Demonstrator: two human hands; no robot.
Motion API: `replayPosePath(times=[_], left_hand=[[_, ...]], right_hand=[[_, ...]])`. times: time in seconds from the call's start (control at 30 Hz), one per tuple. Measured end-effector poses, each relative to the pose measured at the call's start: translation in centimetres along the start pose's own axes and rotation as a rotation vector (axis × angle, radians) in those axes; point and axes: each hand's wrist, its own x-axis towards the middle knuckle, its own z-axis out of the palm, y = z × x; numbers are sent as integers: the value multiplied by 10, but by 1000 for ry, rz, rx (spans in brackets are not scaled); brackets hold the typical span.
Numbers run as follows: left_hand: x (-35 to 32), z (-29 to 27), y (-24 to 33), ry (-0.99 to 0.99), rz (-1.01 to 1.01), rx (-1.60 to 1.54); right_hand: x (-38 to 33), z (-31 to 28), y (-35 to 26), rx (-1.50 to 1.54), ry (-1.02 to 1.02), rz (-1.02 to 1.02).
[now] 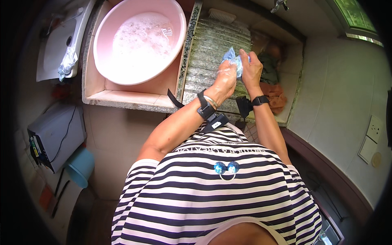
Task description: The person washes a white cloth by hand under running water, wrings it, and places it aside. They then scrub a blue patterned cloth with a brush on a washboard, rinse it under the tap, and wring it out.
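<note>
Over a ridged stone washboard (204,53), both of my hands grip a light blue wet cloth (230,55). Soap suds coat my left hand (226,77), which is closed on the cloth's near side. My right hand (250,67) is closed round its other side, fingers bent. Much of the cloth is hidden inside my hands. A scrubbing brush (221,15) with pale bristles lies at the washboard's far end.
To the left, a big pink basin (98,49) of sudsy water sits in a tiled trough (122,97). Dark green cloth (268,67) and reddish-brown cloth (272,97) lie right of the washboard. A white sink (53,61) with a crumpled cloth (68,61) stands far left; a tap (279,5) is above.
</note>
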Motion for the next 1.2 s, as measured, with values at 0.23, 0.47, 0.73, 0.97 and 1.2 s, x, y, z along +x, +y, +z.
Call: replayPosePath(times=[0.23, 0.47, 0.73, 0.97, 1.2], left_hand=[[-24, 7, 11, 7, -121, -113], [-7, -13, 28, -426, -290, -470], [-39, 45, 31, -162, 16, -259], [-30, 49, 5, -159, 202, -212], [-10, 52, 21, -380, 37, -279]], right_hand=[[-14, 1, -9, 144, 60, 4], [-62, -5, -71, 175, -5, -262], [-12, -28, -7, 114, 32, -63], [-5, -36, -12, 230, 29, -260], [-27, -63, -49, 200, 96, -520]])
